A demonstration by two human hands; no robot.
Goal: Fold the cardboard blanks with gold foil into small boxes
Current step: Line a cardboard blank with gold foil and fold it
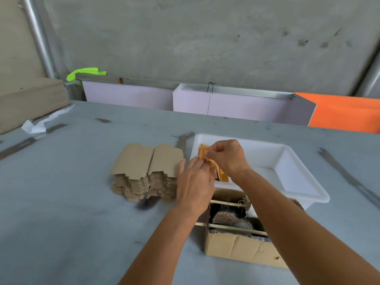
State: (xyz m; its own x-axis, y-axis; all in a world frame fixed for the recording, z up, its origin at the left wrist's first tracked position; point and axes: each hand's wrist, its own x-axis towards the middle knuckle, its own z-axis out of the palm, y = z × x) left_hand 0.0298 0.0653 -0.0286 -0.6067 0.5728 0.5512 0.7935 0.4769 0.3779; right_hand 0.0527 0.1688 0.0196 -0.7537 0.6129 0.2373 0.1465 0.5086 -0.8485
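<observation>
Grey worktop (pixel 72 202), and we're mid-fold!
Our left hand (pixel 194 187) and right hand (pixel 229 157) both pinch a gold-foil blank (pixel 205 156) over the white tray's (pixel 298 177) near corner, beside the stack of brown blanks (pixel 144 171).

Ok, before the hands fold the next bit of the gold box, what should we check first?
1. Left hand has a grip on the gold foil cardboard blank: ok.
2. Right hand pinches the same blank: ok.
3. Blank is over the white plastic tray: ok.
4. Which flap folds next: cannot tell, the fingers hide it.
5. Stack of flat brown cardboard blanks sits beside the left hand: ok.
</observation>
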